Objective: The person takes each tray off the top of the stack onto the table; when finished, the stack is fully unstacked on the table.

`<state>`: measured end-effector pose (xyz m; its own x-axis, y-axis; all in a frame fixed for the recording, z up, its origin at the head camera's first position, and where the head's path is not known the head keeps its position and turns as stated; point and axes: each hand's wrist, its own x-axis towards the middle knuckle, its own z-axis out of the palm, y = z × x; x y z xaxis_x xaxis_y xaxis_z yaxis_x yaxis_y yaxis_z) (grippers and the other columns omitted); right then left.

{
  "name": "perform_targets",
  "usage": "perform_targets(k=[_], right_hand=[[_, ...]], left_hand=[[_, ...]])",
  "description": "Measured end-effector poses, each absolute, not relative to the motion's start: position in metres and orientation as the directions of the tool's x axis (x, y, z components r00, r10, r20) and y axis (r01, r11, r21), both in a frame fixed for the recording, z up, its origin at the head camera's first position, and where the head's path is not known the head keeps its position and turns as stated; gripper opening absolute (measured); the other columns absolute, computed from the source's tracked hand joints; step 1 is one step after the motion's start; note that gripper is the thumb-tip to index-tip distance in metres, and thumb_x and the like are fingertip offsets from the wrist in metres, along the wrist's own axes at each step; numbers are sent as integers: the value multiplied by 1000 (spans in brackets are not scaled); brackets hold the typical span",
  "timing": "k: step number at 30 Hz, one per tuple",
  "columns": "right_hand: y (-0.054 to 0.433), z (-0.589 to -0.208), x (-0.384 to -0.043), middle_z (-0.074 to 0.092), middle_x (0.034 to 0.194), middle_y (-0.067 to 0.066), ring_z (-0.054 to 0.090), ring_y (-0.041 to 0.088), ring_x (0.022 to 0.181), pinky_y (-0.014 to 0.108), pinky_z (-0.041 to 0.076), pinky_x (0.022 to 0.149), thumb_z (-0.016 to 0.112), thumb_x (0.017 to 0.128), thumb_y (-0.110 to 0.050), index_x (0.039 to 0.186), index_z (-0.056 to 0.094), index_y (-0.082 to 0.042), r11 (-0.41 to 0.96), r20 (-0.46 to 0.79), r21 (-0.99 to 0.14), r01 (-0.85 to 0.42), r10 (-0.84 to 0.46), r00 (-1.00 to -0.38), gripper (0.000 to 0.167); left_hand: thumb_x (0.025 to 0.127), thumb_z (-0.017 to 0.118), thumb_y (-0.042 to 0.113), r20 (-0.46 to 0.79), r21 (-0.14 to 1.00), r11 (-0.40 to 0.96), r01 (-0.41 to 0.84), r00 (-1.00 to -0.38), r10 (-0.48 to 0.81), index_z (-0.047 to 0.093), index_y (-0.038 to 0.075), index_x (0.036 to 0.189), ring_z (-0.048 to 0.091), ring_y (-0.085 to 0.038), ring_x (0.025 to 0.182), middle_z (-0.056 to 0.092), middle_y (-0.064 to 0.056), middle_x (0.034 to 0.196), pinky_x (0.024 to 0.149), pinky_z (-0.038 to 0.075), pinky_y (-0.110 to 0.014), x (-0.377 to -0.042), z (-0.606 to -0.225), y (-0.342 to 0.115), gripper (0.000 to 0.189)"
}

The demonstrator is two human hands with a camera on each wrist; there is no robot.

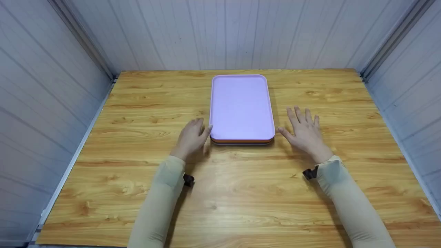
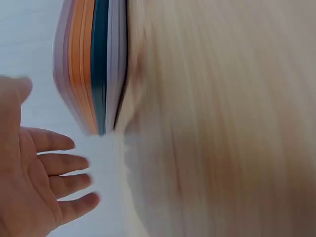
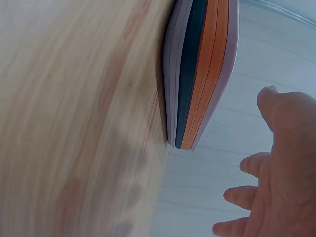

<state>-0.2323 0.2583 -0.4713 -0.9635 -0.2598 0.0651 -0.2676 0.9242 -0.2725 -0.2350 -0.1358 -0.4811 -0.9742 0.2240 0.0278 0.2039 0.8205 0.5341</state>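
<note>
A stack of rectangular trays lies on the table, its top one a lilac tray [image 1: 243, 106] with a low raised rim. Side-on in the left wrist view, orange trays [image 2: 81, 64], a dark teal tray [image 2: 99, 64] and pale grey trays [image 2: 114, 59] show beneath it. My left hand [image 1: 192, 136] is at the stack's near left side, thumb by the rim; the left wrist view shows its fingers apart from the trays. To the right of the stack, my right hand [image 1: 305, 134] has its fingers spread and holds nothing, the thumb pointing toward the lilac tray's corner.
The wood-grain table [image 1: 220, 199] carries the stack near its back half. Pale panel walls [image 1: 224, 34] stand behind it and on both sides. A small black device [image 1: 188, 180] sits at the left wrist, another black device [image 1: 310, 173] at the right.
</note>
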Motion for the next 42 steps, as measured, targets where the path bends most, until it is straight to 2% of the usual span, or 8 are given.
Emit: perform_targets(k=[6,8,13,15,22,31,37,42], right_hand=[[255,-473,-234,20,157,24,14,51,141,69,5,111,31,100,-59,156,17,-8,909,63,-306,-284,-279,-958,77],[253,-474,-234,24,156,25,19,51,140,68,8,111,30,103,-53,155,19,-5,901,65,-320,-292,-287,-956,73],[250,-478,-235,34,149,30,30,52,134,64,16,112,33,106,-39,152,24,2,878,94,-359,-317,-304,-948,63],[248,-480,-235,37,146,30,34,52,132,61,20,112,35,106,-35,151,26,4,866,111,-376,-330,-311,-944,60],[243,-485,-236,41,144,29,42,49,128,56,28,111,38,106,-28,146,34,9,830,128,-433,-351,-329,-936,55],[235,-483,-234,47,139,29,47,47,125,56,36,106,40,105,-22,143,39,10,774,99,-546,-321,-321,-942,49],[233,-485,-234,45,142,27,44,45,129,54,34,109,39,106,-22,143,41,8,750,48,-599,-280,-315,-948,48],[232,-487,-234,48,140,26,47,40,128,52,34,110,39,106,-24,144,39,7,703,3,-673,-231,-310,-951,49]], left_hand=[[101,48,38,35,648,750,131,-989,143,60,-3,129,56,-32,119,63,-18,125,103,44,-44,-238,-480,-118,51],[100,50,33,34,659,744,114,-992,122,69,1,114,64,-29,103,70,-16,107,91,50,-42,-239,-480,-114,40],[97,54,28,10,659,749,65,-997,77,61,7,76,53,-24,67,56,-6,66,62,44,-37,-239,-481,-107,31],[97,54,28,-1,649,760,43,-998,58,61,7,75,51,-23,65,54,-5,65,60,43,-37,-238,-481,-105,31],[97,54,27,-63,637,770,-32,-998,11,73,6,101,57,-21,76,65,-5,82,71,49,-37,-239,-484,-102,29],[97,51,16,-45,692,721,-34,-999,-4,55,9,66,50,-16,53,51,0,59,52,39,-28,-238,-486,-99,32],[96,51,15,-16,702,712,-25,-1000,-20,57,9,67,47,-20,63,49,-1,63,56,37,-30,-238,-486,-100,30],[95,50,12,14,753,658,-10,-999,-31,63,4,72,49,-17,60,52,0,62,54,38,-27,-236,-480,-104,28]])
